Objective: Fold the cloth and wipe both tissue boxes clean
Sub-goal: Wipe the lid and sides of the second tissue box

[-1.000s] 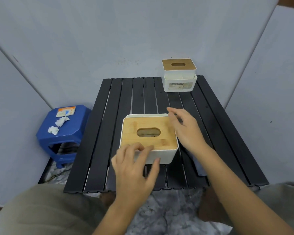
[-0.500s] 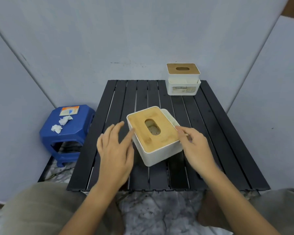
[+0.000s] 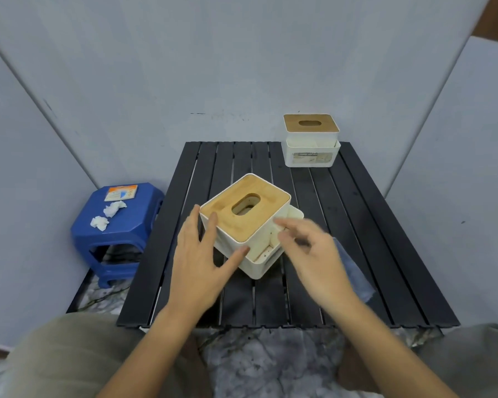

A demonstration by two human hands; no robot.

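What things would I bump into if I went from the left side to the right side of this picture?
Blue stool with crumpled tissues → left hand → near tissue box → right hand → cloth; the far tissue box sits behind.

Soft, even, rather dim light casts only faint shadows, the right hand [image 3: 314, 254] is smeared by motion blur, and the wide lens bends the edges.
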